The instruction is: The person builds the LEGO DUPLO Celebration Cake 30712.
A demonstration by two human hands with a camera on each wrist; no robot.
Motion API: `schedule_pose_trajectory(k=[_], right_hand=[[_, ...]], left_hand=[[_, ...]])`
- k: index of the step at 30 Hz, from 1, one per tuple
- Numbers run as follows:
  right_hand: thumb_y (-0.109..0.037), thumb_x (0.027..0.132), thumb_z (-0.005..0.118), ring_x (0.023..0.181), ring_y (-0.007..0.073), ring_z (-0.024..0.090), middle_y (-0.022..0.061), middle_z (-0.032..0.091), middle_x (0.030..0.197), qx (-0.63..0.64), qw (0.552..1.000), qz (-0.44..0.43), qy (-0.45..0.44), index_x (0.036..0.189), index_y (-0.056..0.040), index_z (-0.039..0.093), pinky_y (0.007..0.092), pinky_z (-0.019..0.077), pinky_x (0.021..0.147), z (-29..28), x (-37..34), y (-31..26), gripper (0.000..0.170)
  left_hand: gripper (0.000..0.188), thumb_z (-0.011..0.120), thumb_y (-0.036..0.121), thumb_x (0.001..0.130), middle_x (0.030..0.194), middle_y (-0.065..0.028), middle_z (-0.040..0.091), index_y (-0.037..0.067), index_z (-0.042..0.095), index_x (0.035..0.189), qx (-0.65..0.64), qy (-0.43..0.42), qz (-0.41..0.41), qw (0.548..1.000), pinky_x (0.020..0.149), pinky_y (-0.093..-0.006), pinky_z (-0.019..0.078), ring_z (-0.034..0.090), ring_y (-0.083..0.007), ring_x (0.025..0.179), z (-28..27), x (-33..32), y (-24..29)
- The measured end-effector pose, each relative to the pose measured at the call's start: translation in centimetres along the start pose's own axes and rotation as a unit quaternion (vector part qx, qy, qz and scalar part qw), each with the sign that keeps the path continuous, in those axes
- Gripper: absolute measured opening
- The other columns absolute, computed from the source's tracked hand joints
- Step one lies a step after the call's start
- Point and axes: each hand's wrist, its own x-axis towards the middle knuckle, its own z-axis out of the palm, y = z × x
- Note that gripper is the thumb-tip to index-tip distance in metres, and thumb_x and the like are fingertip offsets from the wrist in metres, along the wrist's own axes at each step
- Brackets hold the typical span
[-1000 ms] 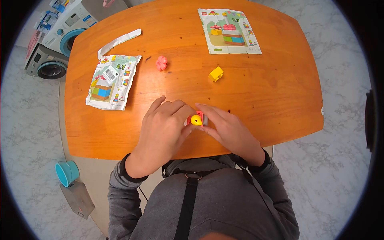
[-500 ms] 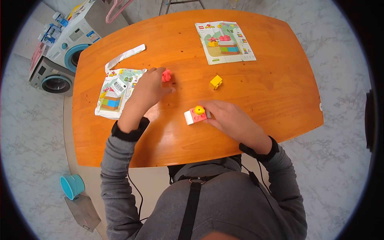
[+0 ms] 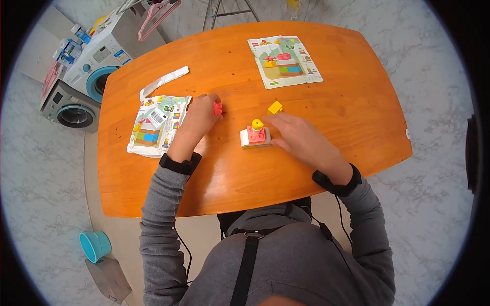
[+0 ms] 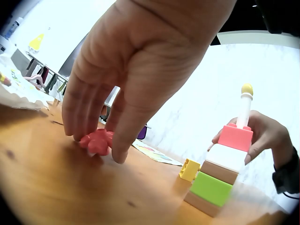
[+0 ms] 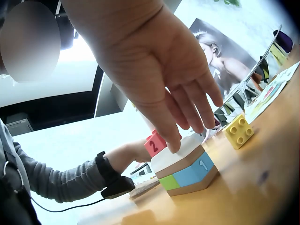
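My left hand (image 3: 200, 115) reaches down to a pink flower-shaped block (image 4: 98, 142), with its fingers on one side and thumb on the other, pinching it at the tabletop. In the middle stands a stack of Duplo blocks (image 4: 214, 187): brown, green and blue layers, a white top layer (image 3: 245, 138), a pink brick (image 5: 155, 143) marked 2, and a white candle (image 4: 244, 110) with a yellow tip. Beside the stack my right hand (image 3: 304, 139) hovers with its fingers extended, the thumb right at the white layer. A yellow brick (image 3: 275, 107) lies just beyond the right fingertips.
A Duplo bag (image 3: 159, 122) lies left of my left hand, with a torn white strip (image 3: 164, 81) above it. A picture leaflet (image 3: 286, 62) lies at the back right of the wooden table (image 3: 332, 107). Washing machines (image 3: 75, 108) stand beyond its left side.
My left hand has left the stack and gone left to the pink flower block. The right hand has loosened from the stack, which now stands upright on the table. The head view has shifted.
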Motion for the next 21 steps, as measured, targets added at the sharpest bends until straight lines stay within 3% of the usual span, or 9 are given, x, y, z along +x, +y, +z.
schedule_pose_trajectory(k=[5,7,16,21], right_hand=[[-0.005,0.078,0.069,0.102,0.0373,0.056,0.0192,0.057,0.106,-0.054,0.998,-0.009,0.042,0.113,0.0,0.055,0.0427,0.0474,0.085,-0.9,1.1,1.7,0.038],[-0.003,0.078,0.069,0.105,0.037,0.055,0.0191,0.056,0.108,-0.061,0.997,0.028,0.029,0.114,-0.0014,0.056,0.0419,0.0476,0.085,-0.5,1.7,2.8,0.038],[-0.003,0.08,0.066,0.093,0.0378,0.057,0.0193,0.054,0.098,-0.034,0.998,0.056,-0.003,0.103,-0.0008,0.056,0.0432,0.0482,0.078,2.0,2.3,4.8,0.025],[-0.005,0.081,0.065,0.096,0.0364,0.057,0.018,0.056,0.1,-0.051,0.993,0.095,-0.039,0.107,-0.0012,0.055,0.042,0.0474,0.081,1.7,1.9,4.0,0.028]], left_hand=[[0.038,0.08,0.009,0.065,0.089,-0.0182,0.065,0.002,0.066,0.099,-0.014,-0.013,-0.007,1.0,0.077,-0.0397,0.0507,0.063,-0.0349,0.085,0.0,-1.0,0.3],[0.035,0.079,0.008,0.065,0.092,-0.0175,0.064,0.004,0.068,0.098,-0.019,-0.014,0.013,1.0,0.078,-0.0394,0.0506,0.062,-0.0341,0.086,-0.1,-1.3,0.7],[0.033,0.079,0.009,0.065,0.092,-0.0152,0.061,0.006,0.071,0.096,0.014,-0.02,-0.005,1.0,0.077,-0.0398,0.0508,0.062,-0.0328,0.087,0.0,-2.2,1.0],[0.034,0.08,0.011,0.064,0.091,-0.0148,0.061,0.007,0.071,0.097,0.022,-0.015,-0.016,1.0,0.076,-0.0402,0.0507,0.062,-0.0322,0.086,-0.3,-2.9,1.4]])
